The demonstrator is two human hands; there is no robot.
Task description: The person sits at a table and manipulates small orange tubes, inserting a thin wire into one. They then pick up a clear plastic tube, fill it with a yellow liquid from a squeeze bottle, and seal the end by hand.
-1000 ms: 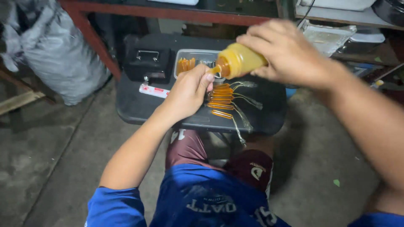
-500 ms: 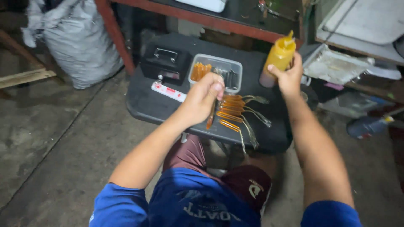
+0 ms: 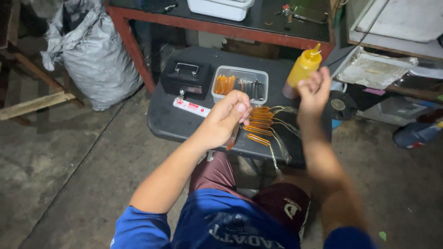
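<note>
While left hand point(image 3: 226, 117) pinches thin orange-filled plastic tube point(image 3: 232, 137), fingers curled tight, right hand point(image 3: 314, 92) hovers w/ fingers loosely spread, empty, just beside yellow plastic squeeze bottle point(image 3: 302, 69) standing on dark table point(image 3: 170, 122). Approx. six filled tubes point(image 3: 259, 122) lie in row by left hand; more in clear rectangular plastic tray point(image 3: 240, 83). Filling appears partly done; sealing status unclear.

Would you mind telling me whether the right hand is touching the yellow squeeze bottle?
Cannot tell. In the head view the right hand is open just in front of the bottle, fingertips overlapping its lower edge; no gap or contact shows plainly.
</note>
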